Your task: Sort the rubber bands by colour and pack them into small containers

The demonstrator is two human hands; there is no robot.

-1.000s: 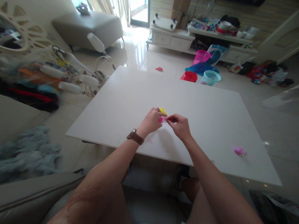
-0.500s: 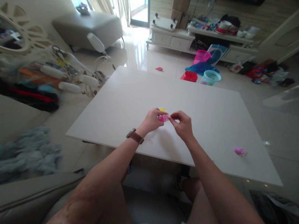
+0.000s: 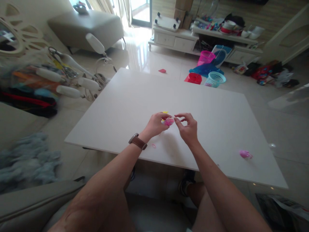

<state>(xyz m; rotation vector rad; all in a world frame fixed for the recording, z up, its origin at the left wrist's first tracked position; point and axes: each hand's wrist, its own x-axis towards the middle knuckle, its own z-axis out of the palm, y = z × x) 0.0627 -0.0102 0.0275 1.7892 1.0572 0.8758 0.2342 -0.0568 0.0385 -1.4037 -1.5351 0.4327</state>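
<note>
My left hand is closed around a small pink, partly see-through plastic piece, held just above the white table. A bit of yellow shows behind its fingers; whether it belongs to the pink piece I cannot tell. Close to the right side of the piece is my right hand, its thumb and forefinger tips slightly apart with nothing visible between them. On the tabletop near my left wrist lies a small pink ring. Farther right sits a purple-pink toy-like object, too blurred to name.
Beyond the table's far edge stand a red container, a light-blue basket and a pink basket. A lamp with several white shades is beside the left edge. Behind is a white cabinet.
My right thumb and forefinger have parted and drawn slightly back from the pink piece, which they touched before. My left hand keeps its hold. The whole view has shifted a little.
</note>
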